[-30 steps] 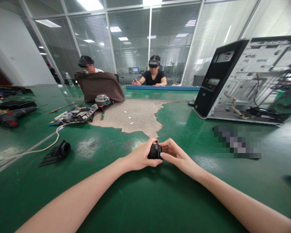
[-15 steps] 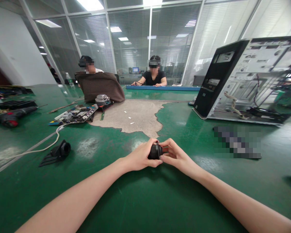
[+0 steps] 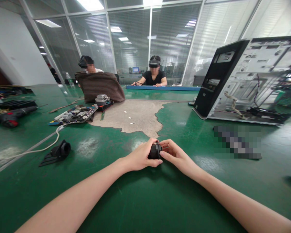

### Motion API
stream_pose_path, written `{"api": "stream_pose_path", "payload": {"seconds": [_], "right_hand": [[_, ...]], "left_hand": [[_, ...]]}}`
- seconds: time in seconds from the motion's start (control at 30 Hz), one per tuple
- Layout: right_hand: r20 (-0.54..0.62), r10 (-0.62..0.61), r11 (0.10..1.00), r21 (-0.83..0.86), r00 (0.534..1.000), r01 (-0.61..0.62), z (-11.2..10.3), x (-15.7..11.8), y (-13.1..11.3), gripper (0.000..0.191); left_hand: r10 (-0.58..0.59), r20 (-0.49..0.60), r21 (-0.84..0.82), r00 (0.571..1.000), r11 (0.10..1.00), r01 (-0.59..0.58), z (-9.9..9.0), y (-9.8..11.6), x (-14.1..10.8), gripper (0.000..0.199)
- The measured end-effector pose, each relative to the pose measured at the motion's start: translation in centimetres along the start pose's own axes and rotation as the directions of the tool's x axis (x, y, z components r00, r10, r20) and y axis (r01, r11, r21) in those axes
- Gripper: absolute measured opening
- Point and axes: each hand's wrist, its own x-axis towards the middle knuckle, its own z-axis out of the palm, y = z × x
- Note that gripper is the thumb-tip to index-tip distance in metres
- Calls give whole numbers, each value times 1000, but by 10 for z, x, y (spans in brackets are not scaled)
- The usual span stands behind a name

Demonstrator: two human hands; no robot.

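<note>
My left hand [image 3: 143, 155] is wrapped round a small black part [image 3: 155, 151] with a faceted, roughly cylindrical body and a wider rim on its right side. Its exact kind I cannot make out. At the rim end, the thumb and bent fingers of my right hand [image 3: 172, 151] grip the part from the right; some fingertips are hidden behind it. Both hands are low over the green tabletop [image 3: 145, 200]. To their left lies a black plastic piece with a round opening and a slatted foot [image 3: 57, 152].
An opened computer case [image 3: 223, 81] stands at the right, near a blurred dark strip [image 3: 237, 142]. At the left are a circuit board [image 3: 75, 115], a white cable [image 3: 47, 147] and a power tool [image 3: 13, 116]. Two people sit across the table, one behind a brown cloth-covered object [image 3: 99, 84].
My right hand's thumb and fingers have shifted slightly around the part's rim, and the right end of the part looks turned or pushed in. My left hand has stayed in place.
</note>
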Motion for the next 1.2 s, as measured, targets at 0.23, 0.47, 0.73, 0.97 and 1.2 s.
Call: {"api": "stream_pose_path", "payload": {"seconds": [0.23,0.47,0.73,0.97,1.2], "right_hand": [[10,11,998,58,1000,-11,1,-2,-4,22],[-27,6,1000,8,1000,-6,1,-1,2,17],[32,-6,999,33,999,5,0,-2,-1,21],[-2,5,999,35,1000,-5,1,-2,-1,16],[-17,6,1000,12,1000,-6,1,-1,1,21]], "left_hand": [[-5,-3,0,1000,1000,5,0,1,0,56],[7,-5,12,1000,1000,-7,0,0,0,58],[-4,-3,-5,1000,1000,4,0,-1,0,58],[8,-5,15,1000,1000,-8,1,-2,0,60],[6,-3,6,1000,1000,-6,0,-1,0,58]]}}
